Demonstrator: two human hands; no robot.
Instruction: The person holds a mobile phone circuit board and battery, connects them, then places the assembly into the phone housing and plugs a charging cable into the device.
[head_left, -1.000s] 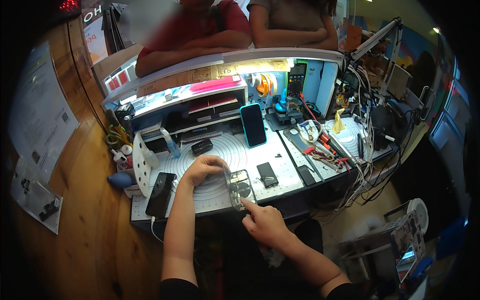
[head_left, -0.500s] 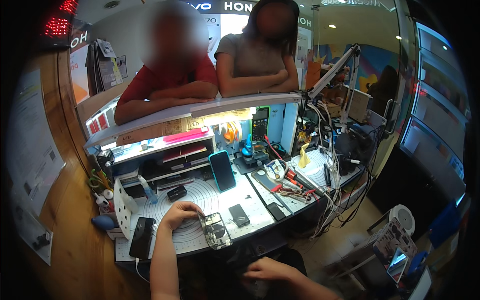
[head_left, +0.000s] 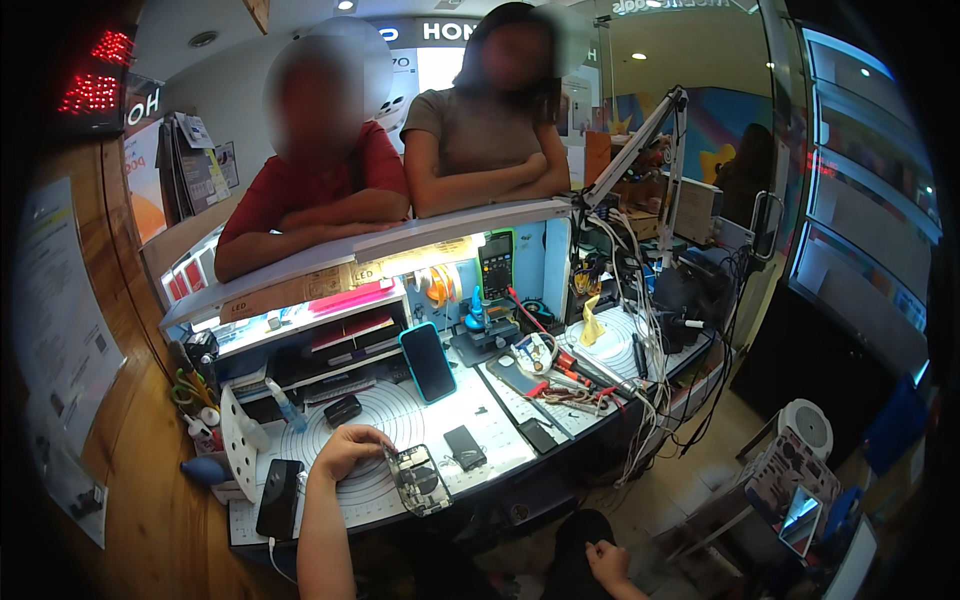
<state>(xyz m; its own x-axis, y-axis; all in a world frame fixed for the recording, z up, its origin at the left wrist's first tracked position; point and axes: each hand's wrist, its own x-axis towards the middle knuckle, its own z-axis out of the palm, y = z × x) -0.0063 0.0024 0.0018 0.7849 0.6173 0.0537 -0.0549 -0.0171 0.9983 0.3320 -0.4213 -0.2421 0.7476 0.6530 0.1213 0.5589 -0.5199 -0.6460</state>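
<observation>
An opened phone with its inner parts exposed (head_left: 422, 483) is tilted at the front of the work mat (head_left: 300, 512), its upper left edge in the fingers of my left hand (head_left: 348, 447). My right hand (head_left: 605, 563) is low by my dark-clad leg, fingers curled; whatever they may hold is hidden. A dark flat part (head_left: 465, 446) lies right of the opened phone. A black phone with a white cable (head_left: 280, 497) lies at the left, and a small black case (head_left: 342, 408) sits behind my left hand.
A phone in a teal case (head_left: 427, 362) stands behind. Tools and red leads (head_left: 570, 375) and hanging cables (head_left: 650, 420) crowd the right. Two people (head_left: 470, 150) lean on the ledge. A white perforated holder (head_left: 238, 445) is left; a stool (head_left: 802, 430) is lower right.
My right hand has left the opened phone and moved down and right to my leg, fingers now curled. The view has tilted up, showing more of the two people.
</observation>
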